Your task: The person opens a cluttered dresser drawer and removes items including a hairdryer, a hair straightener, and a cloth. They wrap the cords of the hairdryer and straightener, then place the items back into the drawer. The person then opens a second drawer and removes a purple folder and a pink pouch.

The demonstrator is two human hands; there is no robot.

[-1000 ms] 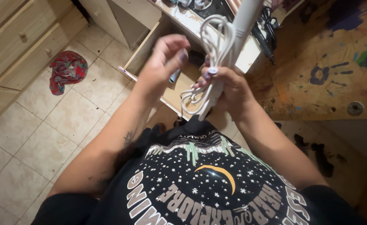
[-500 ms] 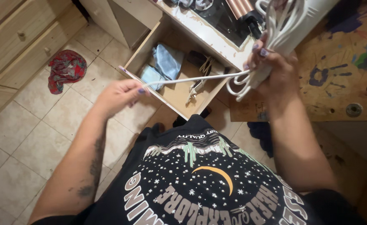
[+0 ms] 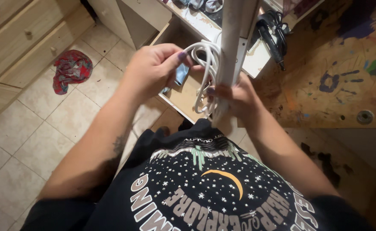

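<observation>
Pinching the white cord [image 3: 205, 64] between thumb and forefinger, your left hand [image 3: 154, 70] is closed on a loop of it, just beside the pale wand-shaped appliance [image 3: 230, 47]. Your right hand [image 3: 239, 98] is wrapped shut around the lower end of that appliance, with several coils of the cord trapped under its fingers [image 3: 215, 90].

The cord looks limp and light; it will likely sag and spring out of its loops if you loosen your pinch, so the bundle is best held where the coils cross the handle. The appliance looks rigid and smooth, possibly slippery; a full-palm grip low on the shaft seems the surest hold. How heavy it is cannot be told.

Both are held up in front of your chest, above an open wooden drawer [image 3: 183, 94] with a blue item [image 3: 181, 73] inside. A black corded tool [image 3: 271, 38] lies on the surface beyond, near the paint-marked wooden board [image 3: 333, 68]. Well to the left, a red patterned cloth [image 3: 70, 70] lies on the tiled floor [image 3: 47, 128]. The drawer's front edge sits directly below the hanging loops and could catch them.
</observation>
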